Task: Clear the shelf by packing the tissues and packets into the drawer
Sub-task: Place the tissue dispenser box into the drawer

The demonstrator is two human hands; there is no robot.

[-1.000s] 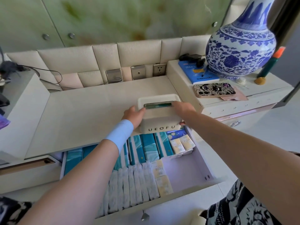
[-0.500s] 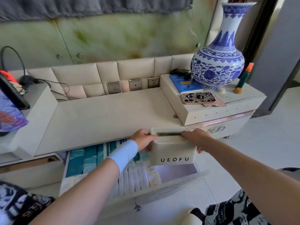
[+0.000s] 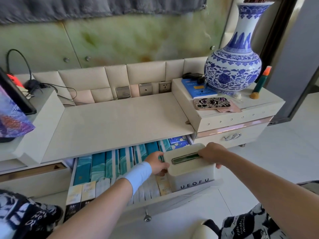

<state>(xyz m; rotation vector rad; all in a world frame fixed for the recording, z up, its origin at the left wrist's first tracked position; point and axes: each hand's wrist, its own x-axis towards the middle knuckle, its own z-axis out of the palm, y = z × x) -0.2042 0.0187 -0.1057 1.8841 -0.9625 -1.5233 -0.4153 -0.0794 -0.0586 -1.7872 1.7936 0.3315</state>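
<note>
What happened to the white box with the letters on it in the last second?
The tissue box moved from the front edge of the shelf toward the person and down into the right end of the open drawer. The left hand and the right hand held its sides throughout; nothing was let go. The teal packs in the drawer, the vase and the phone stayed put.

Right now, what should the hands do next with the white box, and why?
Probably lower the tissue box the last bit into the drawer, at its right end, then let go. The left hand and right hand both hold it, its base below the front rim.
</note>
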